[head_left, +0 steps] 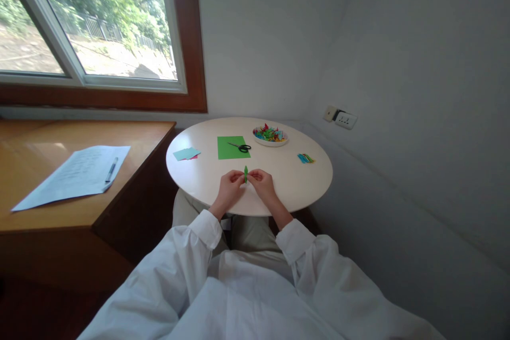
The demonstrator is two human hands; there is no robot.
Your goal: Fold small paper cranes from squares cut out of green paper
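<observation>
A small folded piece of green paper [246,173] stands upright between my hands, over the near part of the round white table [203,178]. My left hand [231,187] pinches it from the left side. From the right, the fingertips of my right hand [262,183] are closed on it too. Just beyond my hands lies a green paper sheet [227,150], with black-handled scissors [244,148] resting on it. The exact shape of the folded paper is too small to make out.
A white dish [271,143] full of colourful folded paper pieces stands at the back. Light blue paper [186,153] lies at the left, coloured strips [306,158] at the right. A wooden desk [151,135] at far left bears a printed sheet [85,170] and a pen [112,169].
</observation>
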